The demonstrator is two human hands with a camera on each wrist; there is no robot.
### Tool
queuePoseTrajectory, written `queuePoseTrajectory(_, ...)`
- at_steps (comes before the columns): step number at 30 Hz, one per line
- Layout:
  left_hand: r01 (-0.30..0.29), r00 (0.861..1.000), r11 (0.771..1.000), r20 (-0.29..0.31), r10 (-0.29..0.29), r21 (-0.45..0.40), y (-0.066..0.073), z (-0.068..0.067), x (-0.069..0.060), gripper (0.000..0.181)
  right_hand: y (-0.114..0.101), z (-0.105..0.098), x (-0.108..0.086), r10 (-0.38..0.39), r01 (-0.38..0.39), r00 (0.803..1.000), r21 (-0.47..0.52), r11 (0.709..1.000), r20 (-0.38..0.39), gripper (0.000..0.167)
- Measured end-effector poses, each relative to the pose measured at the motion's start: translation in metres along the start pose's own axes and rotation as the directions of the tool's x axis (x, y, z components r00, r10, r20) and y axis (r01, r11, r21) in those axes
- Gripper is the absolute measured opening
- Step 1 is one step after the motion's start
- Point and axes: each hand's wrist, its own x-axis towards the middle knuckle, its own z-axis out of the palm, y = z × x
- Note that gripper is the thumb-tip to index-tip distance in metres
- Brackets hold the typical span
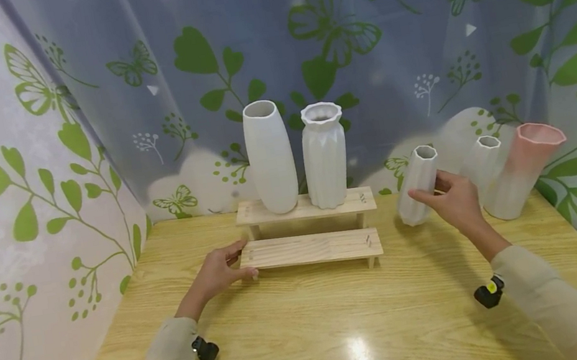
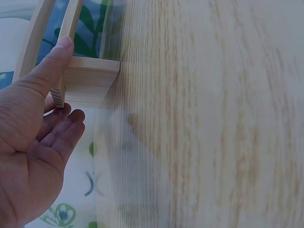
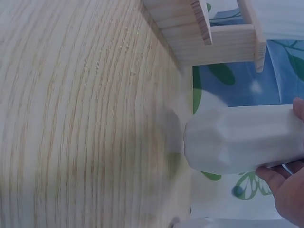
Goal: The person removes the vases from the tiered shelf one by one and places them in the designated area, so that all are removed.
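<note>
A two-step wooden display stand (image 1: 310, 248) sits on the table. My left hand (image 1: 221, 270) holds the left end of its lower step, thumb at the front edge; in the left wrist view the fingers (image 2: 66, 128) curl by the end of the board (image 2: 58, 95). On the upper step stand a tall smooth white vase (image 1: 270, 157) and a ribbed white vase with a scalloped rim (image 1: 325, 158). To the right of the stand, my right hand (image 1: 452, 198) grips a small faceted white vase (image 1: 416, 191), slightly tilted; the right wrist view shows its base (image 3: 204, 142) near the tabletop.
Behind my right hand stand another small white vase (image 1: 484, 164), partly hidden, and a pink-and-white vase (image 1: 525, 171) that looks tilted to the right. A patterned curtain (image 1: 252, 22) hangs behind and beside the wooden table (image 1: 313, 333).
</note>
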Motion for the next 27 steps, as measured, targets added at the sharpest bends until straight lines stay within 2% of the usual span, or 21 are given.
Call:
queuePoseTrajectory(9,0.004,1.000,1.000,0.000,-0.004,-0.006,0.001,0.000,-0.001,0.085,0.008,0.002,0.004,0.040,-0.040,0.999,0.000,0.999,-0.010,0.065)
queuePoseTrajectory(18,0.001,1.000,1.000,-0.002,-0.001,-0.009,0.001,0.002,-0.002,0.084,0.013,0.005,0.008,0.016,-0.016,1.000,-0.006,1.000,-0.004,0.062)
queuePoseTrajectory(27,0.006,1.000,1.000,-0.001,-0.006,-0.014,0.001,0.000,-0.002,0.084,0.016,0.004,0.010,0.027,-0.028,1.000,-0.019,0.999,-0.010,0.063)
